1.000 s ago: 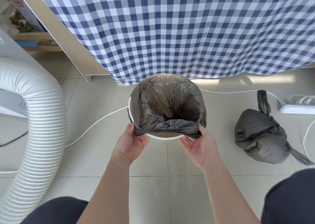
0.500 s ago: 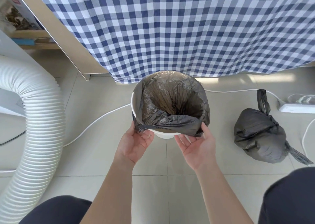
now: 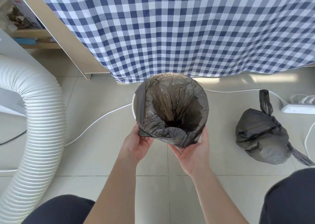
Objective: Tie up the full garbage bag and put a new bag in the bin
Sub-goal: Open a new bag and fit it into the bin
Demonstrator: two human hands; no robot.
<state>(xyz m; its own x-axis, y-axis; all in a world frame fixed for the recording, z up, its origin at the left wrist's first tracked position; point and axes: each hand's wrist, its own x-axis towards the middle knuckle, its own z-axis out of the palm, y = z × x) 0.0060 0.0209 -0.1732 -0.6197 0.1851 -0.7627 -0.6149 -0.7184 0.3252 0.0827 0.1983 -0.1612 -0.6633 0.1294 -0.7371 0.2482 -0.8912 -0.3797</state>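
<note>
A white round bin [image 3: 134,104] stands on the tiled floor, lined with a new dark grey bag [image 3: 172,107] whose edge is folded over most of the rim. My left hand [image 3: 138,142] grips the bag's folded edge at the bin's near-left side. At the near-right side my right hand [image 3: 194,151] cups the bag and the bin wall from below. A strip of white rim still shows on the left. The full garbage bag [image 3: 260,136], dark grey and knotted at the top, lies on the floor to the right.
A blue-and-white checked cloth [image 3: 170,31] hangs just behind the bin. A thick white ribbed hose [image 3: 39,121] curves along the left. A white cable [image 3: 102,118] runs across the floor, and a power strip [image 3: 298,108] sits far right. My knees [image 3: 58,210] frame the bottom edge.
The bag's near edge has been pulled down over the bin's front rim, covering the white rim there. Both hands slid lower and the bin tipped toward me.
</note>
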